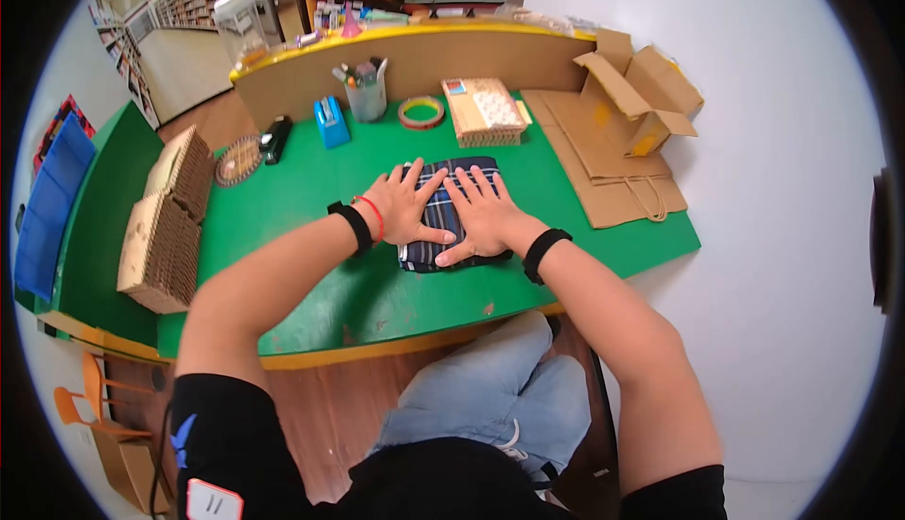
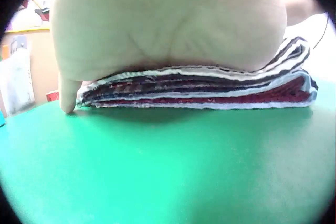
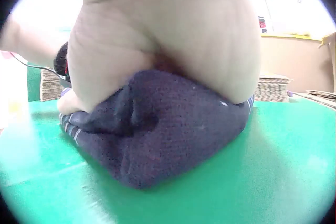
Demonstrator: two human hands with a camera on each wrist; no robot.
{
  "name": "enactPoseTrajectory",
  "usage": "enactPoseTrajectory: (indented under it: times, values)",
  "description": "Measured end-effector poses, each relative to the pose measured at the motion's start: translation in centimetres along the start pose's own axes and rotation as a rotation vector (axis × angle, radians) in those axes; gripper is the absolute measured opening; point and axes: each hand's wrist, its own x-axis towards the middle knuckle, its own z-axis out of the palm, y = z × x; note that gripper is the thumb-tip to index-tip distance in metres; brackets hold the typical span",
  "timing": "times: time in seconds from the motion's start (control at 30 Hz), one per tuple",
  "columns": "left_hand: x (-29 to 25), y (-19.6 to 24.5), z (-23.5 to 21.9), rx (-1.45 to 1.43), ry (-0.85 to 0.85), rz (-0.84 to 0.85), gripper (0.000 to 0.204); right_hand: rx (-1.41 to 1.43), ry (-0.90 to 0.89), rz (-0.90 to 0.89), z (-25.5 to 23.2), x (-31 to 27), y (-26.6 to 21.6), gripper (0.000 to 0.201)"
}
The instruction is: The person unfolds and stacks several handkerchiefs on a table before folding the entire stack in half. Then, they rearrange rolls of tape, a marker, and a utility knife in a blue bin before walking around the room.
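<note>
A folded plaid cloth [image 1: 441,211], dark navy with white stripes, lies on the green table. My left hand [image 1: 401,204] rests on its left part, palm down with fingers spread. The right hand [image 1: 485,218] presses flat on the right part, and the two thumbs point toward each other near the cloth's front. In the left wrist view, several layers of the cloth [image 2: 199,88] show at the edge, with white and dark red among them, under the heel of the palm. A rounded dark fold of cloth [image 3: 178,124] bulges below the palm in the right wrist view.
Behind the cloth stand a blue tape dispenser [image 1: 331,124], a pen cup [image 1: 366,98], a tape roll [image 1: 420,124] and a cardboard stack [image 1: 471,124]. An open cardboard box [image 1: 613,96] sits back right above a flat brown bag [image 1: 613,195]. Corrugated stacks [image 1: 160,247] line the left.
</note>
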Motion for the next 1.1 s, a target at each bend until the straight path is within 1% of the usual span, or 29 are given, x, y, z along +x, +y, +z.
enactPoseTrajectory:
  times: [0.07,0.13,0.17,0.2,0.27,0.3,0.33,0.37,0.4,0.43,0.47,0.5,0.53,0.57,0.6,0.63,0.67,0.7,0.73,0.8,0.83,0.87,0.9,0.93,0.97,1.0,1.03,1.07,1.1]
  values:
    - [0.0,0.6,-1.3,0.064,0.002,-0.023,0.119,-0.006,0.057,0.025,-0.1,-0.4,-0.3,0.141]
    - [-0.3,1.6,-2.6,0.011,-0.202,-0.189,0.125,-0.016,0.075,0.142,-0.2,-2.0,-1.4,0.134]
    - [-0.7,1.9,-2.9,-0.013,-0.229,-0.249,0.126,0.024,0.094,0.188,-0.2,-3.1,-1.9,0.128]
    - [-1.5,2.1,-2.6,0.014,-0.117,-0.241,0.122,0.087,0.109,0.234,0.2,-3.9,-2.0,0.124]
    - [-2.1,2.3,-4.2,-0.088,-0.171,-0.231,0.110,0.260,0.306,0.333,2.5,-4.8,-1.0,0.118]
    - [-2.8,3.0,-5.1,-0.095,-0.133,-0.191,0.091,0.260,0.315,0.341,2.0,-5.4,-0.9,0.118]
    - [-3.0,3.2,-5.1,-0.088,-0.130,-0.183,0.091,0.332,0.241,0.472,1.5,-6.1,-0.8,0.112]
    - [-3.1,3.3,-5.0,-0.087,-0.126,-0.142,0.084,0.406,0.166,0.602,1.1,-6.6,-0.8,0.106]
    - [-3.2,3.5,-5.0,-0.084,-0.121,-0.101,0.078,0.409,0.178,0.608,1.0,-6.8,-0.8,0.106]
    - [-3.2,4.1,-5.2,-0.077,-0.096,-0.069,0.069,0.444,0.193,0.584,0.8,-6.9,-0.8,0.101]
    - [-3.3,4.3,-5.1,-0.064,-0.087,-0.061,0.069,0.478,0.210,0.560,0.5,-6.8,-0.8,0.096]
    - [-3.2,4.5,-4.9,-0.074,-0.110,0.000,0.066,0.579,0.264,0.620,0.3,-6.7,-1.5,0.089]
    - [-3.1,4.6,-4.6,-0.084,-0.137,0.059,0.064,0.585,0.280,0.621,0.5,-6.6,-1.3,0.089]
    - [-3.0,4.4,-4.0,-0.087,-0.150,0.081,0.059,0.741,0.405,0.614,0.8,-6.3,-1.2,0.087]
    - [-3.0,4.5,-5.2,-0.068,-0.150,0.087,0.059,0.898,0.533,0.601,0.9,-6.0,-1.0,0.087]
    - [-3.3,4.8,-6.8,-0.325,-0.341,0.016,0.057,0.910,0.550,0.599,0.6,-5.8,-0.8,0.087]
    - [-3.3,4.8,-7.9,-0.584,-0.533,-0.062,0.055,1.066,0.572,0.598,0.4,-5.7,-0.5,0.086]
    - [-2.8,4.2,-8.6,-0.572,-0.522,-0.087,0.052,1.224,0.589,0.596,0.0,-5.8,-0.3,0.087]
    - [-2.6,3.5,-8.9,-0.556,-0.529,-0.085,0.052,1.238,0.599,0.597,-0.3,-6.0,-0.1,0.087]
    - [-2.2,1.9,-8.7,-0.472,0.081,-0.224,0.057,1.388,0.629,0.426,-1.2,-6.7,0.3,0.085]
    - [-1.9,0.7,-7.7,-0.519,0.194,-0.243,0.067,1.387,0.631,0.430,-1.9,-7.2,0.4,0.085]
    - [-1.6,-0.2,-6.5,-0.523,0.192,-0.241,0.067,1.528,0.647,0.350,-2.4,-7.7,0.3,0.081]
    - [-1.7,-0.4,-5.9,-0.930,0.127,-0.143,0.071,1.666,0.658,0.266,-2.6,-8.0,0.4,0.077]
    - [-1.8,-0.5,-5.2,-1.335,0.059,-0.035,0.078,1.662,0.652,0.270,-2.6,-8.1,0.5,0.077]
    - [-2.0,-0.7,-4.7,-1.518,-0.121,-0.074,0.073,1.755,0.640,0.232,-2.7,-8.2,0.7,0.072]
    - [-2.4,0.0,-4.9,-1.526,-0.118,-0.075,0.073,1.849,0.626,0.194,-2.5,-8.3,0.9,0.068]
    - [-2.6,0.7,-5.2,-1.670,-0.205,-0.092,0.069,1.847,0.619,0.198,-2.3,-8.4,1.2,0.068]
    - [-2.8,1.3,-5.0,-1.814,-0.296,-0.109,0.065,1.971,0.602,0.201,-1.9,-8.4,1.5,0.063]
    - [-2.6,1.7,-4.5,-1.802,-0.222,-0.084,0.056,2.095,0.581,0.204,-1.7,-8.6,1.6,0.058]
